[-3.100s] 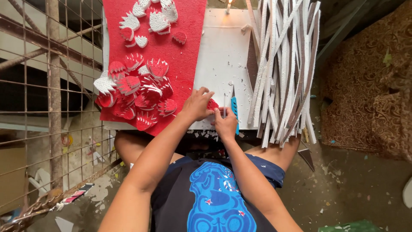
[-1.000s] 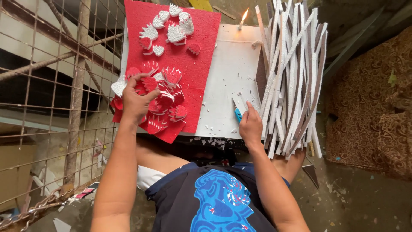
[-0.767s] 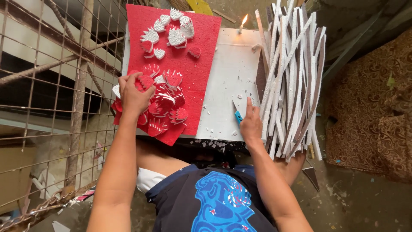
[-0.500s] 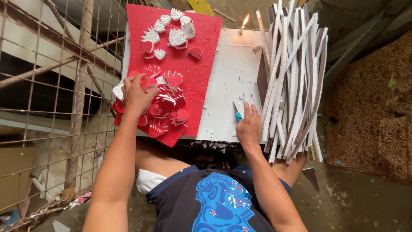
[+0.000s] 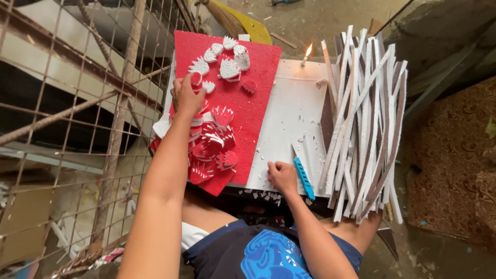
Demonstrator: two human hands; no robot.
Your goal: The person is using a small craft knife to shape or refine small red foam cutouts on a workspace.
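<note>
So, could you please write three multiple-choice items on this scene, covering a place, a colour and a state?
1. Where does the knife lie?
A. on the red sheet
B. beside the right hand
C. on the floor

2. What colour is the knife's handle?
A. blue
B. yellow
C. black

3. What state is the candle in?
A. unlit
B. lit
C. toppled

Answers:
1 B: it lies on the white board just by the right hand.
2 A: the handle shows blue.
3 B: a flame burns on it.
</note>
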